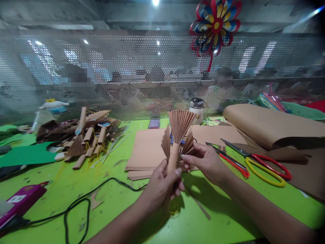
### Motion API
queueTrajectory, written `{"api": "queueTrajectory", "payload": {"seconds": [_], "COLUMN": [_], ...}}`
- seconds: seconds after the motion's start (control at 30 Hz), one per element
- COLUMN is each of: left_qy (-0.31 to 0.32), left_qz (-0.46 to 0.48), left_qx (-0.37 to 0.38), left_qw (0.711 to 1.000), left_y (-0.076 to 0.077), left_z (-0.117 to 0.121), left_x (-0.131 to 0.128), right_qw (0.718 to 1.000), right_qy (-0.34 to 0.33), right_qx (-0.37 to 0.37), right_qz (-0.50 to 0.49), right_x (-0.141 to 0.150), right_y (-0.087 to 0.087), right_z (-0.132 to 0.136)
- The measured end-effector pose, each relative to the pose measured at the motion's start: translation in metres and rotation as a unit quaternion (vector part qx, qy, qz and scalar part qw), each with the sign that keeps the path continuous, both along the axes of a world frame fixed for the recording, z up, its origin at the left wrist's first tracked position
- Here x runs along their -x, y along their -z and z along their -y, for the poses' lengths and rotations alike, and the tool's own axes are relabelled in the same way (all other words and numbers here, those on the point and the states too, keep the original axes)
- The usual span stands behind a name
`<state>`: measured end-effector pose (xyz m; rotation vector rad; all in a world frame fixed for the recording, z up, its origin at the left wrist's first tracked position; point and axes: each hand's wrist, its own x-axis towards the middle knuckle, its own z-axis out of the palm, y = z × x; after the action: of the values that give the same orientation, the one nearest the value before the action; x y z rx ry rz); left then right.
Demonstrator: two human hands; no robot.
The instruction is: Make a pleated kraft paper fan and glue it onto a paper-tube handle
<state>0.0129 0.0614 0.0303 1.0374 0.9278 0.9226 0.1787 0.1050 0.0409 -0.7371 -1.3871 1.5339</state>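
My left hand (164,183) is wrapped round a rolled brown paper tube (173,156), holding it upright above the green table. A tall pleated paper fan (180,125) spreads from the tube's top, with smaller pleated fans at its left and right sides. My right hand (207,162) has its thumb and fingers closed at the lower edge of the right pleated fan (187,144). Something blue shows behind the fans, mostly hidden. Behind the tube lies a stack of brown paper sheets (146,145).
Scissors (265,166) with red and yellow handles lie right, beside a red-handled cutter-like tool (236,162). Finished-looking paper pieces (88,135) pile up left. A purple glue gun (22,203) trails a black cable (101,184). A bottle (197,110) stands behind; folded brown paper (269,122) lies right.
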Motion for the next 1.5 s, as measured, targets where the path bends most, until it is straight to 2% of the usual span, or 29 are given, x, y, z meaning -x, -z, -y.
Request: {"api": "queueTrajectory", "payload": {"seconds": [0.13,0.33,0.67,0.87,1.3,1.5], "left_qy": [-0.039,-0.013,0.005,-0.017,-0.016,-0.022], "left_qz": [-0.004,0.009,0.011,0.012,-0.08,-0.082], "left_qx": [-0.022,-0.014,-0.029,-0.023,-0.039,-0.035], "left_qw": [0.999,1.0,0.999,1.0,0.996,0.996], "left_y": [-0.0024,0.0032,0.0022,0.0022,0.0007,0.0011], "left_z": [0.003,0.0,-0.0014,-0.0014,-0.0036,-0.0052], "left_x": [-0.0039,-0.0005,0.0015,0.0007,0.0034,0.0031], "right_qw": [1.0,1.0,1.0,1.0,1.0,1.0], "right_qy": [0.012,0.017,0.009,0.02,0.018,0.008], "right_qx": [0.019,0.007,-0.011,-0.003,-0.007,-0.01], "right_qz": [0.003,0.004,-0.017,-0.021,-0.023,-0.023], "right_x": [0.001,0.0024,0.0047,0.0072,0.0099,0.0093], "right_y": [-0.0002,0.0011,0.0005,0.0013,0.0061,0.007], "right_z": [0.0005,0.001,0.0023,0.0038,0.004,0.0026]}}
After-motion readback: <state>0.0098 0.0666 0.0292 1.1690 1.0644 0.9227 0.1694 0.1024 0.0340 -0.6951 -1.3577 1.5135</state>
